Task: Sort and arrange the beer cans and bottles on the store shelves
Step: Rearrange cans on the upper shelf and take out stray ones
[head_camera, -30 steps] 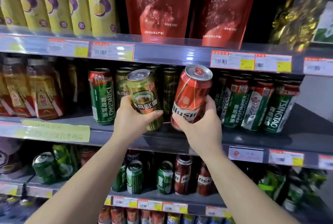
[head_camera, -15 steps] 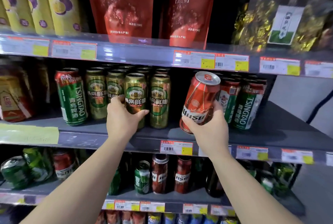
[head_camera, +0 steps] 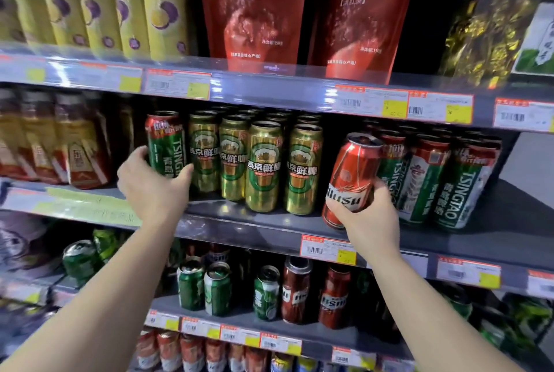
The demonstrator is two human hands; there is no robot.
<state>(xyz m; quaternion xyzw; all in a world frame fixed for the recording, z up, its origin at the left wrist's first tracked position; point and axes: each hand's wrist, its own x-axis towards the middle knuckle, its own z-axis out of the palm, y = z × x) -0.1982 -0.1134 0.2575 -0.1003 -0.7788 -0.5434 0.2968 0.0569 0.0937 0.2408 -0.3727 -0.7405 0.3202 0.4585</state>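
Left hand grips the green Tsingtao can at 9 o'clock, right hand holds the tilted red can; either could topple the adjoining gold cans.

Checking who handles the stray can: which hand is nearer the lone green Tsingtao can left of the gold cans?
Left. The left hand grips the green Tsingtao can; the right hand holds the red can far to its right.

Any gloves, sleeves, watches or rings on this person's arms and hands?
None visible. The left hand and right hand are bare, with no gloves, rings or watch showing. Both forearms are uncovered to the frame's bottom edge; no sleeve enters view.
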